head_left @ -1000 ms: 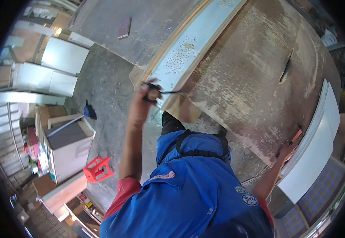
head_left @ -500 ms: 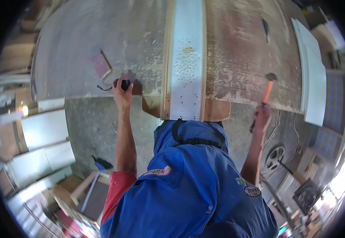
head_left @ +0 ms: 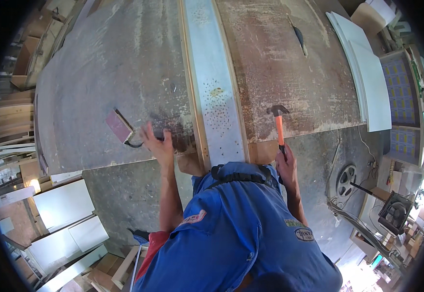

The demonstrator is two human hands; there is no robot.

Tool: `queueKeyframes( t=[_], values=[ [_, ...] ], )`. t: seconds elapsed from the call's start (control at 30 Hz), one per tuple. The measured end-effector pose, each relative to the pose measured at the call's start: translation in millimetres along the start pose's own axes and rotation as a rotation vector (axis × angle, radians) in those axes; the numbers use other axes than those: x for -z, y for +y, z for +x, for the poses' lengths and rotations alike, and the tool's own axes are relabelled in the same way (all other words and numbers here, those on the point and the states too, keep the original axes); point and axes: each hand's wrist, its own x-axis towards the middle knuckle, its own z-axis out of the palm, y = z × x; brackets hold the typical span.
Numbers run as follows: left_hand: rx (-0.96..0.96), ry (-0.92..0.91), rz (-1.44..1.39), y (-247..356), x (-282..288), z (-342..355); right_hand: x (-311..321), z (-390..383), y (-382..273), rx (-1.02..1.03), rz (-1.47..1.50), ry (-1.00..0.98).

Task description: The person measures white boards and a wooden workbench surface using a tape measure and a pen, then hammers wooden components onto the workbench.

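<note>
Orange-handled hammer (head_left: pixel 279 125) fills our right grip (head_left: pixel 286 164) at the near right of the tabletop (head_left: pixel 314 92); our left grip (head_left: pixel 159 149), spread wide beside a black object (head_left: pixel 159 134), might knock it off through a careless sweep.

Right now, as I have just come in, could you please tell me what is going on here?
A person in blue is at a worn table, the right hand gripping an orange-handled hammer. The left hand, spread open, is at a small dark object near a reddish block; contact is unclear. A pale, dotted strip lies between the hands.
</note>
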Motion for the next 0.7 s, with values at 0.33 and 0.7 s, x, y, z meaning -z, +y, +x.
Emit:
queueKeyframes(
  t=[0.33,0.7],
  values=[
    [-0.178,-0.442,-0.59,76,-35,-26,-22,41,-44,0.342,-0.429,-0.042],
    [-0.331,-0.055,-0.052,-64,2,-14,-68,49,-37,0.516,-0.5,-0.146]
  ],
)
